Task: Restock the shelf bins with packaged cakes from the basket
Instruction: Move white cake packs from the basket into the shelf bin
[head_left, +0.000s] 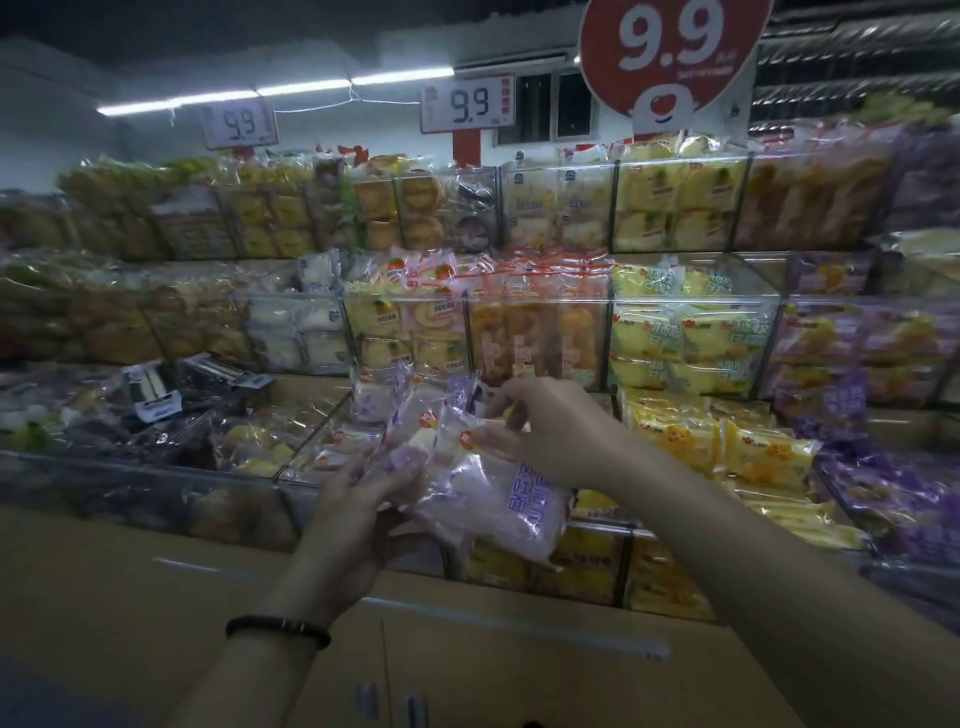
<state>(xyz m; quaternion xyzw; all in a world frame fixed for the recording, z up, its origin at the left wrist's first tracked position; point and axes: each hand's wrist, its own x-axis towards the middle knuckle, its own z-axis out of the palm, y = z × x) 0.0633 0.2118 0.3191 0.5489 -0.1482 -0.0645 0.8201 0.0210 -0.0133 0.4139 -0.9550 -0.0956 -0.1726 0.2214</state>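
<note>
Head view shows a few packaged cakes (488, 499), in clear wrap with purple print, held in the air just above the lowest row of clear bins (156, 493). The left hand (358, 499) grips the packs from below, its thumb curled over them. The right hand (540, 431) pinches the upper edge of one pack with the fingertips. The number of packs is hard to count, maybe three. Behind the hands one bin holds similar purple packs (374, 400). To the right lie yellow packs (753, 452). A dark bracelet (278, 630) is on the left wrist. Price signs (467, 103) reading 9.9 stand above the shelf.
</note>
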